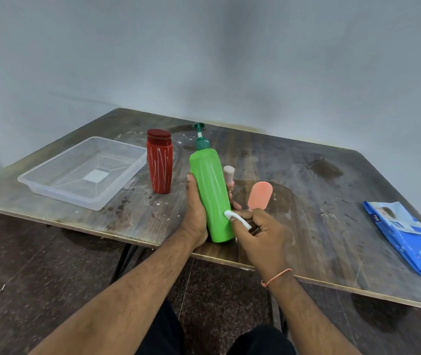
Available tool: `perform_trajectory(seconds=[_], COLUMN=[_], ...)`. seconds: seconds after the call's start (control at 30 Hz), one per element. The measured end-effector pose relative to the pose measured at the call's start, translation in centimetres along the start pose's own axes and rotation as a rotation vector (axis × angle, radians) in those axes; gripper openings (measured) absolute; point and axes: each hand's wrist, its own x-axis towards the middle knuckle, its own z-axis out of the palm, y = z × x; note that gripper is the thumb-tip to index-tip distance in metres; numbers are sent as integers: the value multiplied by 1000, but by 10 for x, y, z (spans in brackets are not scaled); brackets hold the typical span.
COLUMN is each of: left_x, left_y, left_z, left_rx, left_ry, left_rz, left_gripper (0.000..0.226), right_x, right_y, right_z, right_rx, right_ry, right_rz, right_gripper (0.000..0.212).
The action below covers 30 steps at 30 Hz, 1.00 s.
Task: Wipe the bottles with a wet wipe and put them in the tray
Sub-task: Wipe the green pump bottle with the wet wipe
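Observation:
My left hand (194, 213) grips a tall green pump bottle (210, 193), tilted over the table's front edge. A folded white wet wipe (237, 218) is pinched in my right hand (260, 231) and pressed against the bottle's lower right side. A red bottle (159, 162) streaked with white marks stands upright beside the clear plastic tray (50, 183), which holds nothing. Behind the green bottle a pale pink bottle (229, 173) is partly hidden, and a salmon-pink bottle (260, 195) stands just above my right hand.
A blue wet-wipe pack (406, 237) lies at the right end of the worn wooden table (319, 175). A grey wall runs behind the table. My dark-trousered knees show below the front edge.

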Motion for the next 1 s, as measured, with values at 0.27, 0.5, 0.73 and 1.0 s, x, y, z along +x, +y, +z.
perform_trajectory(seconds=[0.27,0.5,0.73,1.0], left_x=[-3,0,-5,-8], left_y=[1,3,5,7], left_z=[5,3,6,7], left_rx=[33,-18,28,46], left_ry=[65,28,50,47], left_rz=[13,-14,4,-31], left_gripper=[80,84,75,75], right_x=[19,6,16,24], right_y=[-13,-6,-20,-39], right_z=[2,-19,-13,-2], right_rx=[-73,-399,-671,-731], right_ry=[-14,-240,-266,-217], right_rz=[-61,-426,-647,-629], right_gripper=[10,16,14,18])
